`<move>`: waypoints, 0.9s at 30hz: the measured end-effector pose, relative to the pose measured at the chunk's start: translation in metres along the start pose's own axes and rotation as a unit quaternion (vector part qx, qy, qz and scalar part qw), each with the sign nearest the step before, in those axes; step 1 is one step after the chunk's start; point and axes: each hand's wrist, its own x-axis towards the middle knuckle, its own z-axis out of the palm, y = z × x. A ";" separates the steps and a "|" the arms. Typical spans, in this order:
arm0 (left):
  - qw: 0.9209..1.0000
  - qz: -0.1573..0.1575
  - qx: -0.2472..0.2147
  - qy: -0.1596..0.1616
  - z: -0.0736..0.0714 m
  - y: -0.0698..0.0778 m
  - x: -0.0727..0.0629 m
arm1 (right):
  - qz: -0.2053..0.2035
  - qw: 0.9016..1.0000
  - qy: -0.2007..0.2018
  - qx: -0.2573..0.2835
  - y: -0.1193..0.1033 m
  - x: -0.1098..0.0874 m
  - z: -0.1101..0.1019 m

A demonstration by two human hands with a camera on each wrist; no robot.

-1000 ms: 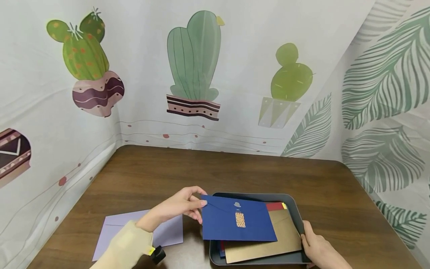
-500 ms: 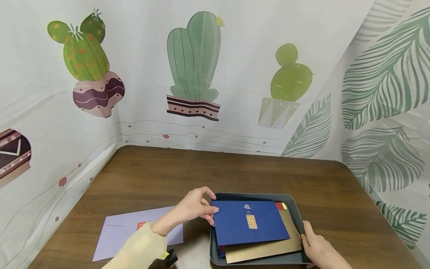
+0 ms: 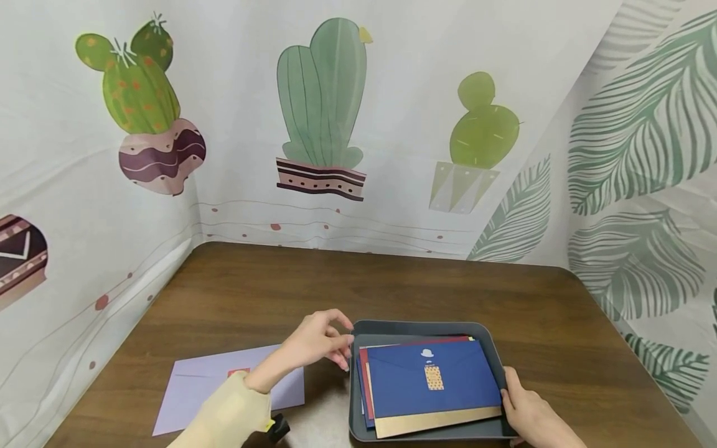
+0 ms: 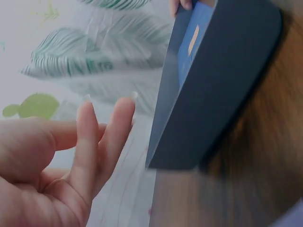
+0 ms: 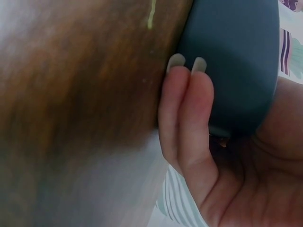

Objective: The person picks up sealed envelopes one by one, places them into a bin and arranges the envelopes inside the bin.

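In the head view, a blue envelope [image 3: 403, 379] with a hat print and a patterned patch lies on top of a stack in the dark grey tray [image 3: 366, 328]. Gold, red and other blue edges show beneath it. My left hand [image 3: 319, 341] hovers at the tray's left side with nothing between its fingers; the left wrist view shows its fingers [image 4: 85, 142] extended, apart from the tray wall [image 4: 218, 80]. At the right front corner my right hand [image 3: 532, 410] grips the tray, two fingertips lying along its outer wall in the right wrist view.
A lilac envelope [image 3: 196, 389] with a red patch lies on the brown wooden table [image 3: 269, 280], left of the tray, partly under my left forearm. A white curtain [image 3: 241, 124] printed with cacti and leaves hangs behind the table.
The blue envelope, held by my left hand at its left edge, moved right and down onto the stack and was let go. My right hand stayed on the tray.
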 end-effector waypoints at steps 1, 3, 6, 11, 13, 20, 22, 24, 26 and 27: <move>1.000 0.003 0.009 0.002 -0.005 -0.002 -0.002 | 0.000 1.000 0.001 -0.001 0.000 0.000 0.000; 0.999 0.005 0.034 0.004 -0.016 -0.006 -0.007 | 0.000 1.000 0.004 -0.001 0.000 -0.001 0.000; 0.997 0.003 0.080 0.012 -0.034 -0.012 -0.017 | -0.005 1.000 0.006 0.000 0.001 -0.001 0.000; 0.985 0.004 0.171 0.026 -0.062 -0.023 -0.034 | -0.006 1.000 0.005 0.009 0.002 -0.001 0.001; 0.975 0.007 0.218 0.030 -0.071 -0.027 -0.041 | -0.005 1.000 0.005 0.010 0.002 -0.001 0.001; 0.942 -0.016 0.334 0.029 -0.104 -0.038 -0.072 | -0.001 1.000 0.008 0.002 0.000 -0.002 0.000; 0.934 -0.027 0.354 0.033 -0.113 -0.042 -0.081 | -0.002 1.000 0.010 -0.001 0.000 -0.002 0.000; 0.926 -0.045 0.372 0.045 -0.122 -0.044 -0.090 | -0.005 1.000 0.007 -0.001 0.001 -0.001 0.000; 0.917 -0.073 0.388 0.052 -0.130 -0.047 -0.099 | -0.010 1.000 0.002 -0.007 0.001 0.000 -0.001; 0.913 -0.088 0.395 0.052 -0.134 -0.047 -0.103 | -0.013 1.000 0.000 -0.016 0.002 0.000 -0.002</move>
